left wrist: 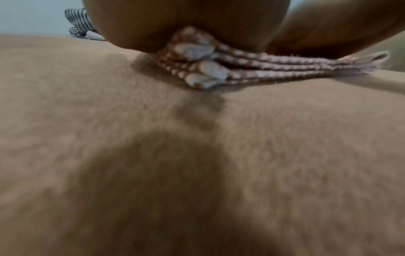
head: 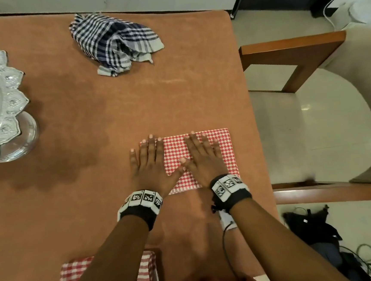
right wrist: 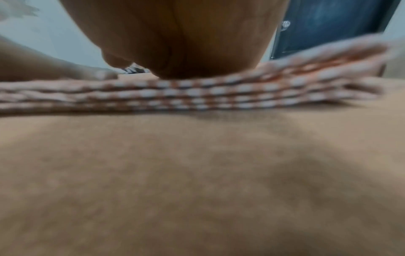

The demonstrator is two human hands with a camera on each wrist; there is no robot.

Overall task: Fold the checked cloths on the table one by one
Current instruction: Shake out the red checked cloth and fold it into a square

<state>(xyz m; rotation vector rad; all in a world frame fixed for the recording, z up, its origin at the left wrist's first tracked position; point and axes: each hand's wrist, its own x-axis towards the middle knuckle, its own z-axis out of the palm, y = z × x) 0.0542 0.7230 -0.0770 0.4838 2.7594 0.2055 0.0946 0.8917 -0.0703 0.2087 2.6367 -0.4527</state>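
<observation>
Brown cloth is covering the tabletop [head: 71, 132], and pale floor tiles are showing beyond its right edge, where a wooden chair [head: 293, 52] is standing. Near that edge, a folded red checked cloth [head: 176, 150] is lying flat in several layers, its stacked edges showing in both wrist views. Both hands are lying on it with straight, spread fingers, so neither grip is closing round anything. The left hand [head: 149, 163] is pressing the cloth's left side, its outer fingers reaching past the edge onto the tabletop. The right hand [head: 203, 159] is pressing the middle, and the two thumbs are meeting between them.

At the far side, well apart, a crumpled blue checked cloth [head: 115, 42] is sitting in a heap. Another red checked cloth [head: 73, 278] is lying at the near edge, partly hidden under the left forearm.

On the left, a glass bowl [head: 8, 99] with a scalloped rim is standing on a round foot; whether it is holding anything I cannot tell, as most of it is out of view.
</observation>
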